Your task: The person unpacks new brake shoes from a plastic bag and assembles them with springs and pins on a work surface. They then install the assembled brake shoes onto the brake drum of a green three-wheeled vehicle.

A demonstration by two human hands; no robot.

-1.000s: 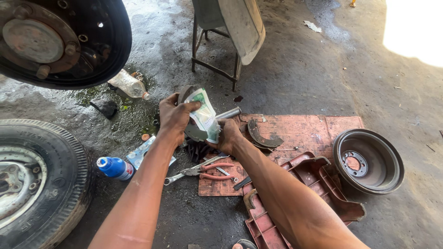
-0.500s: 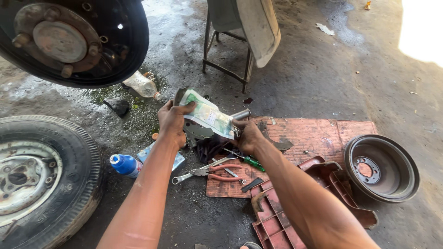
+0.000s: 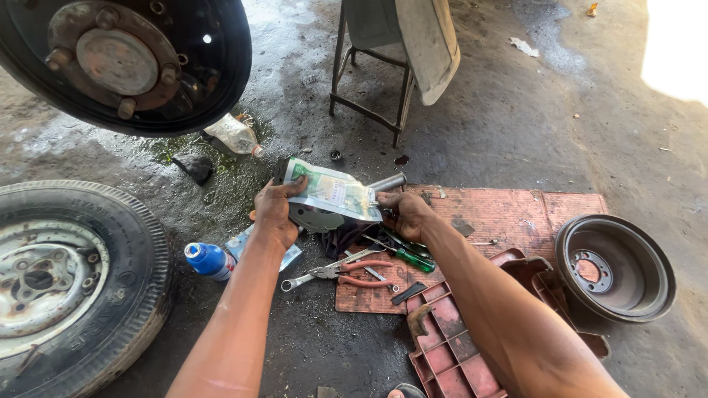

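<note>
My left hand (image 3: 276, 210) and my right hand (image 3: 404, 214) hold a green-and-white plastic package (image 3: 332, 191) between them, one at each end, above the oily floor. A dark curved metal part (image 3: 317, 220) hangs just under the package, by my left fingers. A short grey metal tube (image 3: 389, 181) sticks out behind my right hand. Below the hands lie red-handled pliers (image 3: 354, 271), a spanner (image 3: 302, 280) and a green-handled screwdriver (image 3: 409, 258).
A wheel hub (image 3: 110, 63) hangs at top left and a tyre on its rim (image 3: 74, 280) lies at left. A brake drum (image 3: 616, 269) sits at right beside a red mat (image 3: 509, 214) and red tray (image 3: 450, 346). Blue bottle (image 3: 206, 259), clear bottle (image 3: 232, 136), metal stool (image 3: 372, 74).
Both hands have risen slightly with the package and pulled it out flatter between them. The camera has shifted, so the hub and tyre sit further right in view.
</note>
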